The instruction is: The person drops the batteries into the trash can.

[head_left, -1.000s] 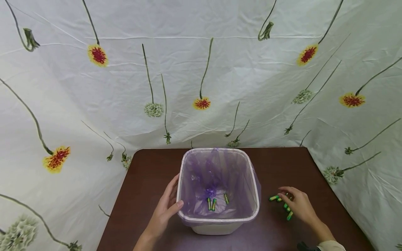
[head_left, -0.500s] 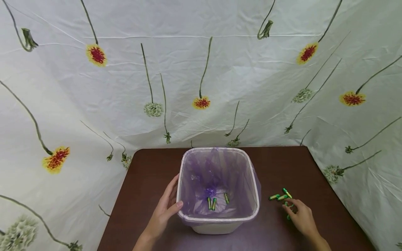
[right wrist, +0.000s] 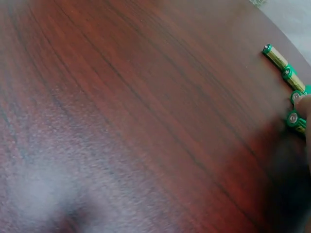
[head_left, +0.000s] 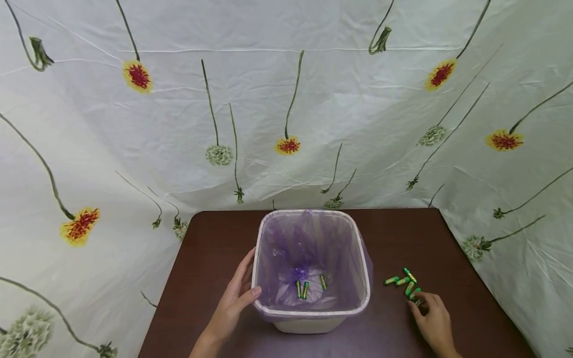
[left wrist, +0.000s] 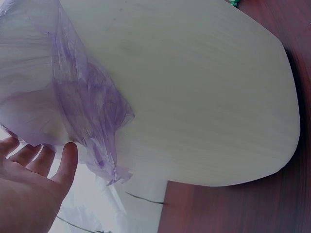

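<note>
My left hand point(head_left: 230, 303) grips the near left side of a pale waste bin point(head_left: 309, 325), thumb over the rim and fingers along the outside. A purple translucent bag point(left wrist: 92, 107) lines the bin and hangs over its rim. Inside lie 3 green and gold batteries, one of them point(head_left: 323, 282) apart on the right. My right hand point(head_left: 434, 323) is at the near end of a small group of like batteries point(head_left: 410, 287) on the table, thumb and fingertips around the nearest one. I cannot tell whether it pinches that battery. In the right wrist view, a fingertip point(right wrist: 303, 104) touches the batteries.
The dark brown wooden table point(head_left: 215, 248) carries the bin near its middle and the loose batteries to its right. A white cloth point(head_left: 250, 99) printed with flowers hangs behind the table and along both sides.
My right hand has drawn back toward the near side, from above the batteries to their near end, uncovering several of them. The left hand and the bin have stayed in place.
</note>
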The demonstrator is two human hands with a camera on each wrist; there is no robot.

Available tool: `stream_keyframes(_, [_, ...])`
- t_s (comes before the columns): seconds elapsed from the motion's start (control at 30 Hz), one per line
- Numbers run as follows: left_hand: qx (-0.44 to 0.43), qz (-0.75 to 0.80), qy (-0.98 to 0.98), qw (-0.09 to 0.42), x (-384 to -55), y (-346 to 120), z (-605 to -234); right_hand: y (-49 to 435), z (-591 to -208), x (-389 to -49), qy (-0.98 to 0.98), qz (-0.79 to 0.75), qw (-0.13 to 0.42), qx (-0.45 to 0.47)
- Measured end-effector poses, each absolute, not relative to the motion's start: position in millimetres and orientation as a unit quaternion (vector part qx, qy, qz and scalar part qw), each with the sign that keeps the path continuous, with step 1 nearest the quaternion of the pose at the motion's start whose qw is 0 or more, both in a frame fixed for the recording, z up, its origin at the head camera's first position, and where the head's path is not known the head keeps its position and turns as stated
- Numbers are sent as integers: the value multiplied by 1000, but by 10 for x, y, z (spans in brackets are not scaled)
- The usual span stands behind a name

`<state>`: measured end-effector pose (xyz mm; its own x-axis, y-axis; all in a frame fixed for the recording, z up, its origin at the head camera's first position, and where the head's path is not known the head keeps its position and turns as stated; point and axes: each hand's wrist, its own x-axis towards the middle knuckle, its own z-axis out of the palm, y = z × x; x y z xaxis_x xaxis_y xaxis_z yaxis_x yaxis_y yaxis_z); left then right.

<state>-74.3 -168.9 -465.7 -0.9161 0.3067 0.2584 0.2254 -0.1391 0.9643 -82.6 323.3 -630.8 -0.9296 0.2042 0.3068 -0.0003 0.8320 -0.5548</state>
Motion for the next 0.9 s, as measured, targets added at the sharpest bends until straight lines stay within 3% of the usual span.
stream_keyframes(0.47, [203,730,652,33,-746,-1698,-4658,3296,-6360,-746,-935,281,175,-127])
stream_keyframes(0.9, [210,734,645,28,-742,-1692,-4678,3332,-6362,-751,-938,265,211,-78])
